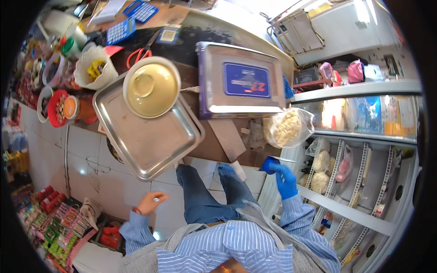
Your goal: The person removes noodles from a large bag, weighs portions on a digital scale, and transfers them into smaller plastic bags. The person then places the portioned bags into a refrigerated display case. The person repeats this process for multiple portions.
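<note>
My left hand (152, 202) is bare and hangs over the floor left of my knees. Its fingers are curled together, with a shiny, ring-like spot on them and no held thing visible. On my right hand (286, 179) is a blue glove, its fingers closed on a blue object (269, 165) with a thin pale edge; its exact kind is unclear. Above that hand, a clear plastic bag of pale food pieces (288, 128) sits at the table's edge. Stacked metal trays (146, 140) jut over the near edge, bearing a lidded bowl (152, 87).
A purple-sided boxed item (240, 78) lies behind the bag. Red-handled scissors (140, 56), two blue calculators (121, 30) and a scalloped white container (92, 71) stand farther back. An open-fronted refrigerated case (355, 177) with bagged food is at my right; packaged goods (58, 228) lie low left.
</note>
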{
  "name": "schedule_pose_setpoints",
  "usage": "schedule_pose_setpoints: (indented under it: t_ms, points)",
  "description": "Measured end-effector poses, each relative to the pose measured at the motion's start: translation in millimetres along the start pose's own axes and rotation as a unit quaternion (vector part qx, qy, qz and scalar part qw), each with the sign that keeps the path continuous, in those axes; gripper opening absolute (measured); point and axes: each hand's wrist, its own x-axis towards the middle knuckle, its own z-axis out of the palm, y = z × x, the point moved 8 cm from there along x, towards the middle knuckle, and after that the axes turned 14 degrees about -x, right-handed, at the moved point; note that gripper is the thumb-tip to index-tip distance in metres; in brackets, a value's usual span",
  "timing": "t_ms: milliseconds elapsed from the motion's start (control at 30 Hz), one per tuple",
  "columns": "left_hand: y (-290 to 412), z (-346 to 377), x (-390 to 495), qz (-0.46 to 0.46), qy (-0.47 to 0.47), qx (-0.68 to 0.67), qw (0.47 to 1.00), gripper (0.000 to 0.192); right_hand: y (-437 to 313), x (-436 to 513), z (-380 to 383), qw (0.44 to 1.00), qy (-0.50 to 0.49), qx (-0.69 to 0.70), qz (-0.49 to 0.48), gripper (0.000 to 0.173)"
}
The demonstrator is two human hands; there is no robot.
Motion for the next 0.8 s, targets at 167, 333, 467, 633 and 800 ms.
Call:
schedule_pose_setpoints:
  t_ms: [167,333,467,633,800]
  points:
    - [205,181,24,0.196,-0.107,-0.179,0.958,0.035,38,84,-70,0.992,0.088,0.030,-0.082,0.022]
    - [233,259,229,0.233,0.145,-0.068,0.959,0.040,135,170,-8,0.988,-0.052,-0.007,-0.147,0.028]
    - [277,287,252,0.196,0.094,-0.328,0.919,0.028,156,201,36,0.966,-0.150,-0.019,-0.212,0.030]
    - [337,339,205,0.238,0.018,-0.348,0.906,0.029,174,246,58,0.917,-0.174,-0.230,-0.274,0.026]
    - [331,348,185,0.237,0.067,-0.379,0.892,0.030,207,231,46,0.919,-0.161,-0.136,-0.332,0.019]
